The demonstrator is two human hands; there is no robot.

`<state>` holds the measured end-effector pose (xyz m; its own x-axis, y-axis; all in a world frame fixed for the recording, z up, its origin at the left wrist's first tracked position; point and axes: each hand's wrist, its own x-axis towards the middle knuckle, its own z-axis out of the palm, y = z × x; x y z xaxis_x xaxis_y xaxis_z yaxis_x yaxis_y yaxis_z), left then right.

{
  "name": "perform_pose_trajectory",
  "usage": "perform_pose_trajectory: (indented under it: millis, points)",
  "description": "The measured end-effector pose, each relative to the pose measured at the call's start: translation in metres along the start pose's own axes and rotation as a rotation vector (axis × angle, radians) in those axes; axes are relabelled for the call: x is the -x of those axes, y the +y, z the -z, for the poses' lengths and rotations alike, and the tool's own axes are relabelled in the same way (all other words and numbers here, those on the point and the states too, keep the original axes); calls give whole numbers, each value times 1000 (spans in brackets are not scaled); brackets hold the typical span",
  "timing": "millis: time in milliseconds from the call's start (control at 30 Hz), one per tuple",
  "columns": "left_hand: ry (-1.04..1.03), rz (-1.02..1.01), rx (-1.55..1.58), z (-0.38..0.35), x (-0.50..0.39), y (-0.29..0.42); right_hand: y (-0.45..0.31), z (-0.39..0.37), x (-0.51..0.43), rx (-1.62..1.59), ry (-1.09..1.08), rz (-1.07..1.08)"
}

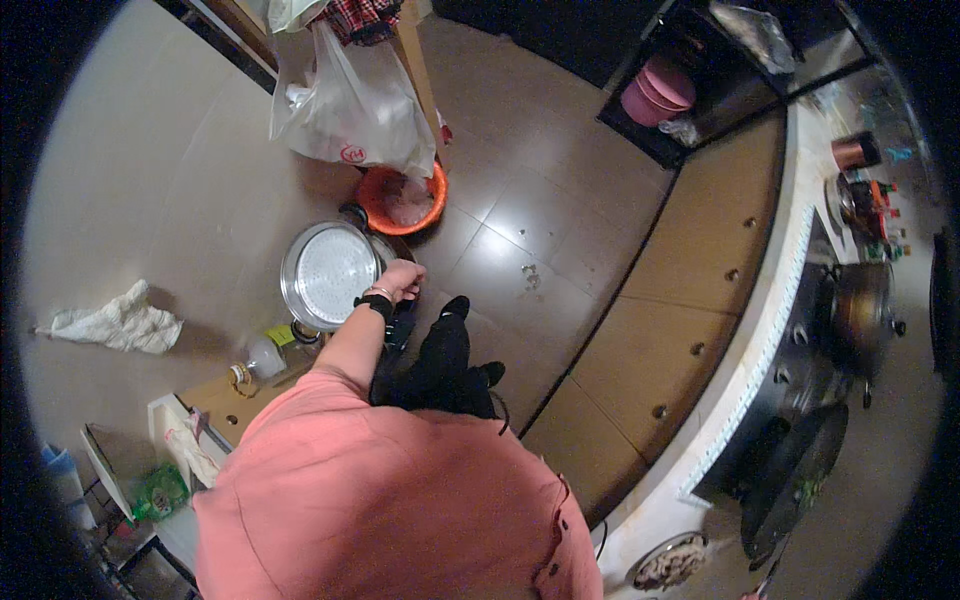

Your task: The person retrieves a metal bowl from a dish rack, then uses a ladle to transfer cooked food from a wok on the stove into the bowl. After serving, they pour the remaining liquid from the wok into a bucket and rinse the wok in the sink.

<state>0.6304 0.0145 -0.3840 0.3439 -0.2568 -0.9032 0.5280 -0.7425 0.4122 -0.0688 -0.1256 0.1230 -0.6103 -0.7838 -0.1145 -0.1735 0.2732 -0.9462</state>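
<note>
My left hand (403,280) reaches forward beside a round metal steamer pan (335,274) with a perforated bottom, which has a black side handle. The fingers are curled, and I cannot tell whether they hold something. A dark watch and a bracelet are on that wrist. Just beyond the pan stands an orange plastic bucket (401,201) with a pinkish plastic lining. A translucent white plastic bag (352,105) hangs over its edge. My right hand is out of view; on that side only the pink sleeve shows.
Wet spots mark the tiled floor (529,274). Along the right runs a counter (720,416) with a lidded pot (862,315), a wok (795,484) and a plate of food (670,562). A plastic bottle (264,356) and a white cloth (124,322) are at left. A pink bin (658,91) sits on a shelf.
</note>
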Motion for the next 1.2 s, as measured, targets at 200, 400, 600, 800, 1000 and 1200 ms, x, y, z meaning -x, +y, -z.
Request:
perform_pose_trajectory:
  millis: [200,400,600,800,1000,1200]
  points:
    - [98,-1,248,2,-129,-8,22,-12,-26,388,-194,223]
    - [200,49,840,15,-261,-16,57,5,-42,714,-127,604]
    - [294,-58,1247,37,-359,-41,63,-18,-57,834,-178,673]
    - [493,8,1212,26,-397,-53,61,-109,-9,997,-241,974]
    - [378,6,911,-29,-316,-64,52,-140,-7,754,124,398]
    - [213,19,501,-93,-182,-20,48,-106,-12,839,32,387]
